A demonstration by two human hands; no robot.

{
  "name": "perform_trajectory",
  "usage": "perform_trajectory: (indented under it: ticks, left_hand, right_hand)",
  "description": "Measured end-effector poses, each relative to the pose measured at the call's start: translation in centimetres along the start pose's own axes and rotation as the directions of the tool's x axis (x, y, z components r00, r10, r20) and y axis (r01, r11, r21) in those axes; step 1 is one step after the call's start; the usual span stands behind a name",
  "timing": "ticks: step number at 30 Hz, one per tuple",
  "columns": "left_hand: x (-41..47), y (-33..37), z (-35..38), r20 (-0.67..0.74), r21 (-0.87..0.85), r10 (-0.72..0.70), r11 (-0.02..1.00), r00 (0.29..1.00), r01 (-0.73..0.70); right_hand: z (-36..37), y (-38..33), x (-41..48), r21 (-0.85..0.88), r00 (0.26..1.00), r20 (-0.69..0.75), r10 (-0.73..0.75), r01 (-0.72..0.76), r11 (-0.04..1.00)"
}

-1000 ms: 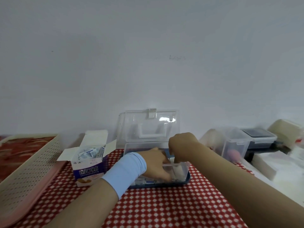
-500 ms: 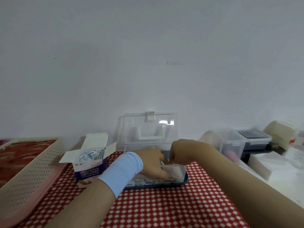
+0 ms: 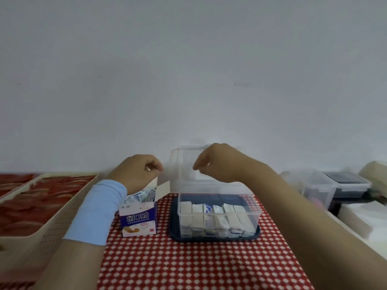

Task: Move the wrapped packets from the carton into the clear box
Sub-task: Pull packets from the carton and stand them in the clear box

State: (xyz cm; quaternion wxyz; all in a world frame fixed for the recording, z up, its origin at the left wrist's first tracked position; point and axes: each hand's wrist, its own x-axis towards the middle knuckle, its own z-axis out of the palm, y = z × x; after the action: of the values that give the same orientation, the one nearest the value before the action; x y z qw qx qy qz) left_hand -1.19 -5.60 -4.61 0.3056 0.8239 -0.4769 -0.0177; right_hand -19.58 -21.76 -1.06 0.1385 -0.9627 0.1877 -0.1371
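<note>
Left hand [image 3: 136, 172] hovers over the carton [image 3: 138, 221], right hand [image 3: 219, 164] over the clear box [image 3: 253, 200]; both grips curled, on what, if anything, I cannot tell; wrapped packets [image 3: 142, 196] lie jumbled in the carton; pinch one by its edge, file it upright.

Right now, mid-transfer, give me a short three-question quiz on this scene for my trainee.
1. Which of the hands is above the carton?
2. The clear box stands on: A) a blue tray; B) a wooden board; C) a stack of books.
3. True or false: the clear box's lid stands open.
Key: 1 the left hand; 2 A; 3 true.
</note>
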Motion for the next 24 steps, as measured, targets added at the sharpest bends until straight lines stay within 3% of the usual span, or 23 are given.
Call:
perform_trajectory:
  ticks: [4,9,15,19,24]
  left_hand:
    - [-1.1,-3.1,0.1,-0.014,0.041,-0.113,0.993,0.994,0.113]
    - [-1.6,-4.6,0.4,0.051,0.126,-0.108,0.987,0.993,0.101]
    - [-1.9,-6.2,-0.6,0.029,0.071,-0.094,0.993,0.995,0.092]
    - [-1.9,-7.0,-0.6,0.034,0.086,-0.101,0.991,0.994,0.098]
    - [-1.8,-7.5,-0.5,0.017,0.076,-0.127,0.989,0.992,0.125]
  right_hand:
    - [2.4,-3.3,2.2,0.070,0.993,0.016,-0.118,0.117,0.991]
    - [5.5,-6.4,5.5,0.112,0.976,0.079,-0.205,0.196,0.974]
    - [7.9,-7.7,7.6,-0.059,0.965,0.200,-0.172,0.187,0.981]
    - [8.2,-8.3,8.0,-0.162,0.975,0.127,-0.181,0.201,0.966]
    - [9.5,-9.1,7.8,-0.451,0.978,0.136,-0.157,0.202,0.869]
